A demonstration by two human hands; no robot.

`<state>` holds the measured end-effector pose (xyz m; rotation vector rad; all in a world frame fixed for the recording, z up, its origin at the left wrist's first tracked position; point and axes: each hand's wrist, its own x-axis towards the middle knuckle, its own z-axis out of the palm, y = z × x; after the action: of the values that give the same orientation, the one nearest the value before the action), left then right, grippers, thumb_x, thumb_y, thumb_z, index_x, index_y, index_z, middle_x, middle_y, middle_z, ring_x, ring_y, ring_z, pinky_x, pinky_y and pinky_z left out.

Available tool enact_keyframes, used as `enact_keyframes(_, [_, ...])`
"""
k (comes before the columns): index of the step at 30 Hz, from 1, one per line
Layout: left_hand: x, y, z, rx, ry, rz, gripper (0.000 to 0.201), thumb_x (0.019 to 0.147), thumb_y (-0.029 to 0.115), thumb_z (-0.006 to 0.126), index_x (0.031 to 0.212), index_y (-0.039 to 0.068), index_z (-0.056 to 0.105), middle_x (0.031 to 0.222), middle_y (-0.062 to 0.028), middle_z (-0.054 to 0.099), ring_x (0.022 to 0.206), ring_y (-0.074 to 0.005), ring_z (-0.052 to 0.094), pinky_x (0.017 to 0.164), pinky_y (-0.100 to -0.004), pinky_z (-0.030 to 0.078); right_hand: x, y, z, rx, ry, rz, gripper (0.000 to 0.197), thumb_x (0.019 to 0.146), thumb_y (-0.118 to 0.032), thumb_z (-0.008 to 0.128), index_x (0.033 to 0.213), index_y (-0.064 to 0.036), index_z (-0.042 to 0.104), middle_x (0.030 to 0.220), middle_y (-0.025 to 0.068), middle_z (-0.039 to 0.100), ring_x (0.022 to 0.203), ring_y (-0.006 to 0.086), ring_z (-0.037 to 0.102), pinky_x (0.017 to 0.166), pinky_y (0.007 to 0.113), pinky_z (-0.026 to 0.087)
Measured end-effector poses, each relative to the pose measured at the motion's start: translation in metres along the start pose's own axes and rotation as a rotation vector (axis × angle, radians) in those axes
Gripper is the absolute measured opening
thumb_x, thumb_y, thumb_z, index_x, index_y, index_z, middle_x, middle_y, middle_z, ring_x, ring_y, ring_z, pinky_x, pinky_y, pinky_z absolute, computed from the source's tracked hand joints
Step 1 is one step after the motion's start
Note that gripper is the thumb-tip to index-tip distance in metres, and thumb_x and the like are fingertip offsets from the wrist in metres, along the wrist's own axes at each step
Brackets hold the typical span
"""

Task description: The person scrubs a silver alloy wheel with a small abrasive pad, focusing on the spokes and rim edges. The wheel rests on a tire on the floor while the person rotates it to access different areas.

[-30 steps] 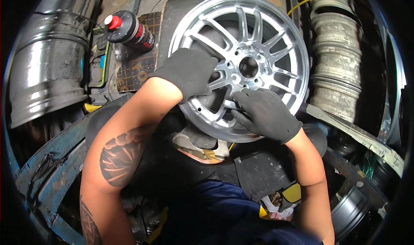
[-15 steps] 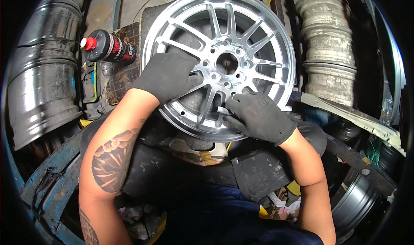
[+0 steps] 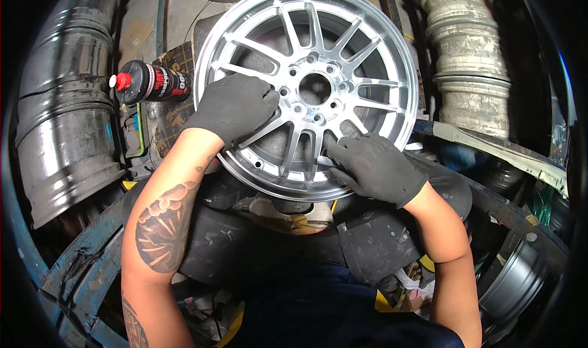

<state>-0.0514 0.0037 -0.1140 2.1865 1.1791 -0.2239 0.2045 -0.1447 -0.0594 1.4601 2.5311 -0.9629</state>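
A silver multi-spoke car wheel rim (image 3: 294, 122) lies face up in front of me. My left hand (image 3: 231, 108), in a dark grey glove, is closed over a spoke on the rim's left side. In the same kind of glove, my right hand (image 3: 378, 167) rests low on the right of the rim, its fingers pinched together by the lower spokes. A small pale strip (image 3: 325, 161), perhaps folded sandpaper, sticks out from between the right thumb and fingers. Most of the strip is hidden under the glove.
Left of the rim lies a black bottle (image 3: 160, 83) with a red cap. Stacked dark wheel barrels (image 3: 67, 124) stand at far left, dull grey ones (image 3: 468, 60) at far right. Another silver rim (image 3: 513, 282) sits low at right. A blue metal frame (image 3: 79, 259) runs along the lower left.
My right hand has shifted slightly right and down along the lower spokes, with the pale strip still in it. My left hand keeps its hold; the whole view has moved a little.
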Motion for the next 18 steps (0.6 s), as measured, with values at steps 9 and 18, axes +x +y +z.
enact_keyframes(9, [-0.009,0.009,-0.003,0.014,0.01,-0.006,0.058,0.097,0.058,0.066,0.122,0.008,0.08,0.109,-0.0226,0.078,0.104,-0.0415,0.075,0.095,-0.0508,0.057,0.005,-0.004,-0.007,0.008,-0.009,0.007,0.023,0.095,-0.025,0.073,0.102,-0.0044,0.064,0.091,0.0153,0.065,0.097,0.0368,0.066,0.083,0.049,0.053])
enact_keyframes(18, [-0.005,0.008,-0.018,0.045,-0.049,-0.062,0.048,0.105,0.048,0.058,0.116,0.006,0.079,0.107,-0.0236,0.077,0.102,-0.0429,0.073,0.093,-0.0508,0.056,-0.002,0.0,-0.007,0.041,0.012,0.034,0.021,0.095,-0.025,0.072,0.096,-0.0069,0.063,0.089,0.0179,0.068,0.088,0.0384,0.071,0.078,0.051,0.055])
